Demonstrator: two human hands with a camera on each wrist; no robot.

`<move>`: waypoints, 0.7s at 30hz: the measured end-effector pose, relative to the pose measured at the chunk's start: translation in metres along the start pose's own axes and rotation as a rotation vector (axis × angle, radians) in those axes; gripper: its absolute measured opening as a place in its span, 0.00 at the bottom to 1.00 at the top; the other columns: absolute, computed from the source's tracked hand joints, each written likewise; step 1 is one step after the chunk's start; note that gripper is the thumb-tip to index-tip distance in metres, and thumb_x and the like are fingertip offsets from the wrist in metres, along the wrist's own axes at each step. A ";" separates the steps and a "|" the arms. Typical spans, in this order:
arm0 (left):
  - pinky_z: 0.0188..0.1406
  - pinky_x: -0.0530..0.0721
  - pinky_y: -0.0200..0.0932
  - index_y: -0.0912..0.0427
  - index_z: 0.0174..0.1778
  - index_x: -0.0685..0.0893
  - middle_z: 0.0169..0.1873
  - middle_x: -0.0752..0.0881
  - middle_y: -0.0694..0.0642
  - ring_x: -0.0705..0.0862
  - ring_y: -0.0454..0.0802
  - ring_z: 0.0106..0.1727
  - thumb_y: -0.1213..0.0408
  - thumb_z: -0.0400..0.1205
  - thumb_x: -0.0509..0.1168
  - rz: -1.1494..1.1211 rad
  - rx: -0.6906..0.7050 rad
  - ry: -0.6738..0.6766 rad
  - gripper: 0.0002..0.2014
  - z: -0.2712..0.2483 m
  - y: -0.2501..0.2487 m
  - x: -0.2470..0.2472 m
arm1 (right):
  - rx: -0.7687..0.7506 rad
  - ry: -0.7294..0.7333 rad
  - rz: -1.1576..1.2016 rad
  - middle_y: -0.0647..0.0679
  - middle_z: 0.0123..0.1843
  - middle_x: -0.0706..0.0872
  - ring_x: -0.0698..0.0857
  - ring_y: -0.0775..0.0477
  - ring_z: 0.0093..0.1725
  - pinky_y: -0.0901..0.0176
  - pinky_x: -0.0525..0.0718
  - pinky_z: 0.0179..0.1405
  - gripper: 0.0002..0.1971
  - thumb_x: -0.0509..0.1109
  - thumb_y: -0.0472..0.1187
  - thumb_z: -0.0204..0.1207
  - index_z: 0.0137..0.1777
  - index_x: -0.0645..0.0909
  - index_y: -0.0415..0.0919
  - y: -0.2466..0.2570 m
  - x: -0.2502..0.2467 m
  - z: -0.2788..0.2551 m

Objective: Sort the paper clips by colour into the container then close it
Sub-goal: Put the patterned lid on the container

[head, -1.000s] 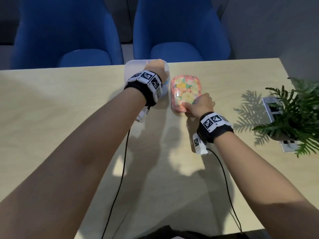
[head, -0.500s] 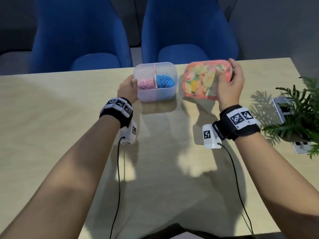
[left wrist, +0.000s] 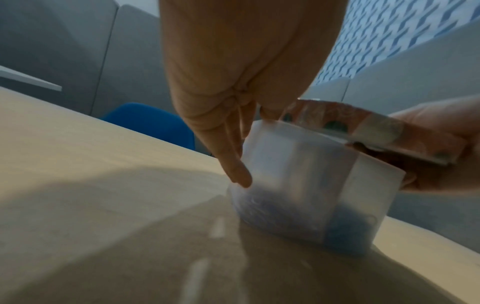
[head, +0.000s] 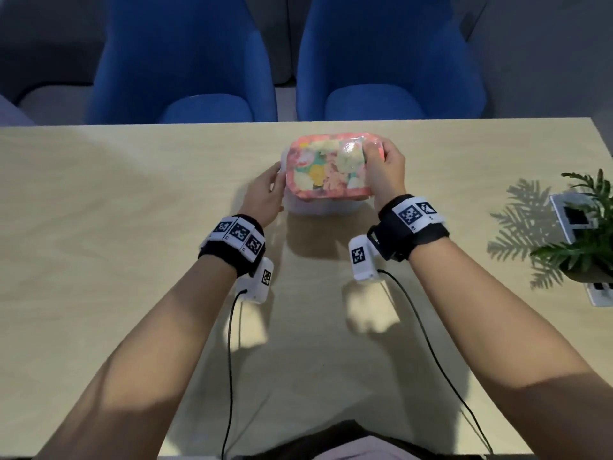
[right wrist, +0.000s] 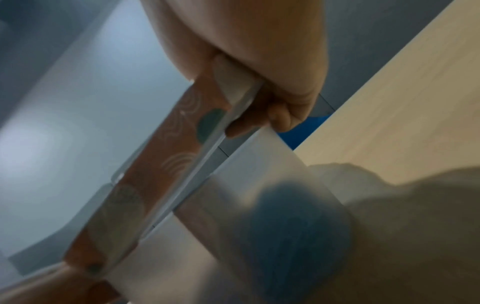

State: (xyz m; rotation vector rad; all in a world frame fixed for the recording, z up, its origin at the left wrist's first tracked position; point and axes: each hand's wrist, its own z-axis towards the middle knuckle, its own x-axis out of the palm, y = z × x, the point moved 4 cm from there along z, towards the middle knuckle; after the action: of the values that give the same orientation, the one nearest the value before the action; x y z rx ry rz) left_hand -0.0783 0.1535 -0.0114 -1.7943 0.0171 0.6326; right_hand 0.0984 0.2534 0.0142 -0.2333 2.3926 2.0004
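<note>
Gripping the lid (head: 326, 169) by its right end, the right hand (head: 386, 175) holds it tilted over the box (left wrist: 298, 185), near edge raised off the rim (not seated yet). Left hand (head: 265, 194), fingers (left wrist: 235, 164) straight, braces the box's left wall. Blue clips (right wrist: 288, 216) lie inside. Pale counter (head: 132, 227) beneath; blue chairs (head: 185, 61) beyond.
</note>
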 end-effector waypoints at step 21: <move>0.63 0.82 0.61 0.57 0.69 0.71 0.61 0.82 0.57 0.83 0.55 0.61 0.54 0.87 0.46 -0.257 -0.141 -0.161 0.19 0.032 -0.019 0.016 | -0.002 -0.012 -0.300 0.43 0.67 0.72 0.69 0.45 0.69 0.64 0.65 0.61 0.17 0.57 0.43 0.81 0.64 0.78 0.38 -0.012 0.017 0.020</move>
State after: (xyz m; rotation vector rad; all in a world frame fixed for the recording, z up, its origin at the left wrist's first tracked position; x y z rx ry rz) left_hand -0.0711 0.1930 -0.0069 -1.8366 -0.3702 0.6015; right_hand 0.0812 0.2694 -0.0025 -0.5427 2.1923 1.8625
